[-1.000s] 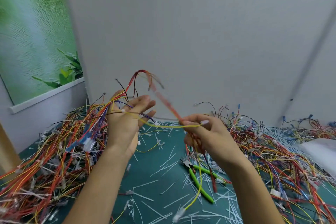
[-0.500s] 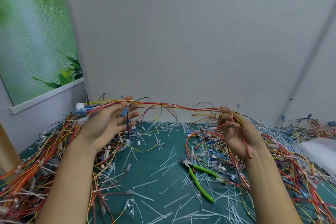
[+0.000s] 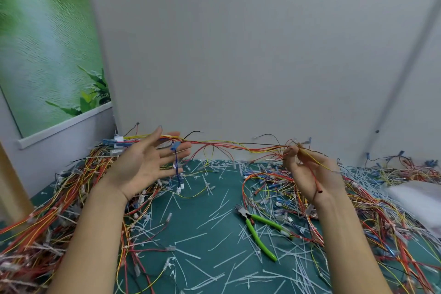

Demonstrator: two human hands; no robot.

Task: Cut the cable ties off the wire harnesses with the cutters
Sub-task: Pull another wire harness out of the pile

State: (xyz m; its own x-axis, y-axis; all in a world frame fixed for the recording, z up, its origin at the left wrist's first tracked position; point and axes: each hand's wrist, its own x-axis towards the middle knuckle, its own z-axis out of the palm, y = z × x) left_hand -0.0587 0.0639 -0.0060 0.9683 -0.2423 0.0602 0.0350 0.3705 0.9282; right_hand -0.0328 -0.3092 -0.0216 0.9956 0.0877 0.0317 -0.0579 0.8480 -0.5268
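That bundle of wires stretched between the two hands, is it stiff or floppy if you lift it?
Probably floppy: the wire harness sags in loops between the left hand and right hand, and its blue lead hangs straight down. Likely light, since it rests on open fingers. It may snag on the wire piles below.

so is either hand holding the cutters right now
No, the green-handled cutters lie on the mat, while the left hand and right hand are up at the wire harness.

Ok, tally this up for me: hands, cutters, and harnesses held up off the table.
Hands: 2, the left hand and the right hand
Green-handled cutters: 1
Lifted harness: 1
Total: 4
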